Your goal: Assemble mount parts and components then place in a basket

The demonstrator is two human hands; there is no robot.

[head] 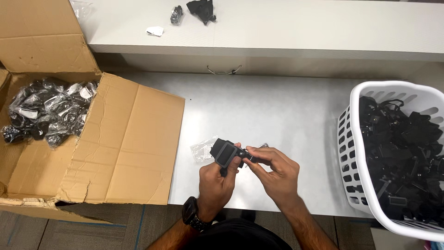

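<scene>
Your left hand (216,178) holds 1 black strap piece (225,153) with a square gray-edged patch, fingers wrapped round it from below. Your right hand (274,172) is closed too, pinching the small black end of that same piece w/ thumb and fingers. So 2 hands on 1 thing, held just above the near edge of the gray tabletop (277,111), about in the middle.

Right behind your left hand lies 1 empty clear plastic bag (202,149), flat on the tabletop. A 2nd bit of clear plastic may peek out past your right hand, but it's too small to tell.

To your left sits 1 big cardboard box (129,148) w/ its flaps open. Inside is a pile of black pieces in clear bags (44,111), too many to count.

To your right stands 1 white plastic basket (356,162) w/ holes in its side. It's filled w/ loose black strap pieces (402,153), also too many to count.

On the raised shelf (300,28) at the back you can see 3 small things: 1 white scrap (155,31), 1 small black bagged piece (176,14), and 1 bigger black piece (201,9).

You wear 1 black watch (191,215) on the left wrist.
</scene>
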